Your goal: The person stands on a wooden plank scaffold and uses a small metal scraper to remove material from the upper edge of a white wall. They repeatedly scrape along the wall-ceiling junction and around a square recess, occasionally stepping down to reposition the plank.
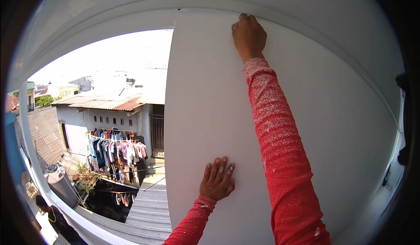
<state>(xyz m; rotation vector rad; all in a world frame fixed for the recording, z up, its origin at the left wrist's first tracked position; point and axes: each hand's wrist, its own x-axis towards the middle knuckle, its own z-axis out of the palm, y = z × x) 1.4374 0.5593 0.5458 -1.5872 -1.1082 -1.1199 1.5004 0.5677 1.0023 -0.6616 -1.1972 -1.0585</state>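
Observation:
A large flat white panel [210,92] stands upright before me, its left edge beside a wide opening. My left hand [217,180] lies against its lower part, palm down and fingers spread, with white specks on the fingertips. High up, my right hand [249,36] is closed at the panel's top edge, just under the white ceiling trim [210,2]. Whatever the curled fingers hold, if anything, is hidden. Both red sleeves are dusted with white powder.
Through the opening are roofs, a house [109,118] with hanging laundry [114,149], and a corrugated metal roof [151,210] below. A person in dark clothes [61,223] is at the lower left, by the white ledge [87,227]. A white post [31,135] bounds the opening's left side.

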